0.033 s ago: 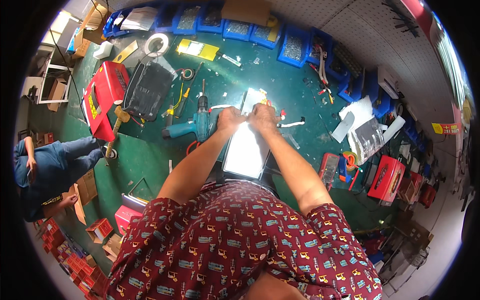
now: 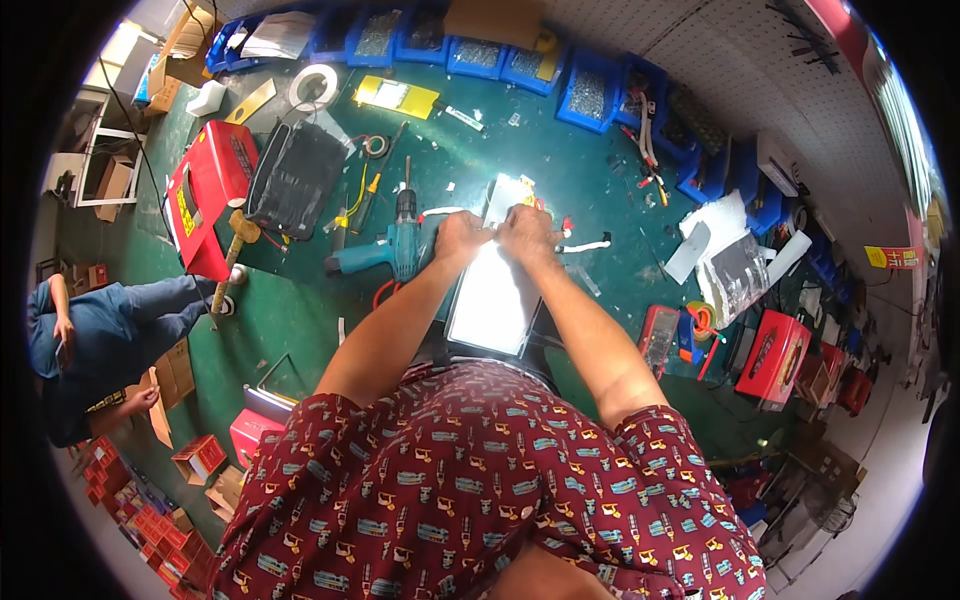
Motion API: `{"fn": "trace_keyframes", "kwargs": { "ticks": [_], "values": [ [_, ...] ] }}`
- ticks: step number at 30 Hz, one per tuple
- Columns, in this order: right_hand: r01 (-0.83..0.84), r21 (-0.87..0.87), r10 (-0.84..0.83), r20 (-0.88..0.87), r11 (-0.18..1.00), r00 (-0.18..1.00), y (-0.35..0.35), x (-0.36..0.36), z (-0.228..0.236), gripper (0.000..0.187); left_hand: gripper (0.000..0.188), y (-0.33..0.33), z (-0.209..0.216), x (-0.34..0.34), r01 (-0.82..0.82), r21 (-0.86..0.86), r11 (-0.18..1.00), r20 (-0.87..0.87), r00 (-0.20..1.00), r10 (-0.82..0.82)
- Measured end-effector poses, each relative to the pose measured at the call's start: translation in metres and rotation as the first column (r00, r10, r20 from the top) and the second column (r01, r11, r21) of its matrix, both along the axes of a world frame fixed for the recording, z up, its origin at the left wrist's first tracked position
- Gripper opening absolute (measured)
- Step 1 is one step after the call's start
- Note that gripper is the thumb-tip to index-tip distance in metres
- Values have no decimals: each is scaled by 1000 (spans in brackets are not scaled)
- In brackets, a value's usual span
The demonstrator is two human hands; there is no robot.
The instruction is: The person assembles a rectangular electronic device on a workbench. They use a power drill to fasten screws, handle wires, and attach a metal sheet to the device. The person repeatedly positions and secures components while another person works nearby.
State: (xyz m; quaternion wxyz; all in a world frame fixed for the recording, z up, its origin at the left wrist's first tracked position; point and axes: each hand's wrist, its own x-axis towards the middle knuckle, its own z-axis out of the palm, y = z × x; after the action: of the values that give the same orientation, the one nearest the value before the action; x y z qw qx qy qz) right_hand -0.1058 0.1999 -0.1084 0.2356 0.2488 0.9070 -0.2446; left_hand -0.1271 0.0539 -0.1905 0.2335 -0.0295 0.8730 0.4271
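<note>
While left hand [image 2: 460,237], right hand [image 2: 527,233] touch bright panel [image 2: 489,305], grips unclear; drill [image 2: 404,248] lies left.

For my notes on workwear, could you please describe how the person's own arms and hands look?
The left hand and right hand are ungloved, and the bare forearms show no watch or band. The short sleeves are dark red with small light-blue, yellow and white motifs, matching the shirt. Rings cannot be made out.

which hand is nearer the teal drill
Left. The left hand is just right of the teal drill; the right hand is farther off, beyond the left one.
</note>
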Motion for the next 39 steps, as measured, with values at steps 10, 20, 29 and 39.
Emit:
{"fn": "trace_keyframes", "kwargs": {
  "ticks": [10, 20, 29, 39],
  "values": [
    [-133, -308, 10, -369, 942, 929, 46, 30, -49, 20, 35, -4, -4, 5, 34, 112, 993, -50, 998, -29],
    [8, -289, -96, -292, 957, 951, 37, 27, -50, 17, 44, 1, 4, 7, 36, 53, 998, -46, 998, -34],
    [24, -255, -95, -268, 967, 959, 32, 25, -44, 13, 48, 8, 16, 11, -21, -3, 1000, -46, 999, 20],
    [-43, -210, -18, -277, 977, 961, 37, 18, -44, 15, 46, 9, 15, 10, -20, -15, 1000, -61, 998, 19]
  ]
}}
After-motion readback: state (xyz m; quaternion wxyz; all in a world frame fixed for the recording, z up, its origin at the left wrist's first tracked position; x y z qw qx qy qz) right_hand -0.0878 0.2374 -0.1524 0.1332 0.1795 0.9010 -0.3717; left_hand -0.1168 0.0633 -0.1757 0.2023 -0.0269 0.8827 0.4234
